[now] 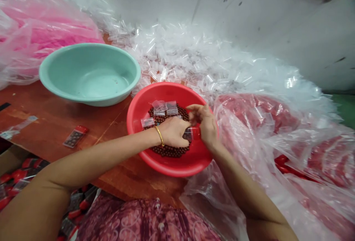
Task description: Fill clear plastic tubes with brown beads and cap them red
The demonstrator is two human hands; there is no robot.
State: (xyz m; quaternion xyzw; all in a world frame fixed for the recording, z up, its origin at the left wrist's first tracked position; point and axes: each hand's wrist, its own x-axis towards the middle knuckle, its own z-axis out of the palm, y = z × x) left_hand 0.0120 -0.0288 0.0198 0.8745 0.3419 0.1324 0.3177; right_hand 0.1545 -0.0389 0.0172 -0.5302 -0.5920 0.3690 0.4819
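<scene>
My left hand [175, 131], with a gold bangle at the wrist, reaches into a red basin [199, 159] and is closed on a small clear plastic box [188, 134] with dark contents. At the box's right end sits a red cap [196, 133], against the palm side of my right hand [206, 124]. The right fingers are curled and slightly blurred. Under both hands lies a heap of small round brown balls [172, 152]. Several clear boxes [172, 108] rest on the balls, and another clear box [147, 122] lies by the basin's left wall.
A mint-green basin [91, 74] stands at the left. A filled, red-capped box [75, 136] lies on the brown table [116, 174]. Clear boxes [188, 56] are piled along the wall. Plastic bags [249, 122] with red pieces crowd the right; filled boxes [20, 176] lie below the table edge.
</scene>
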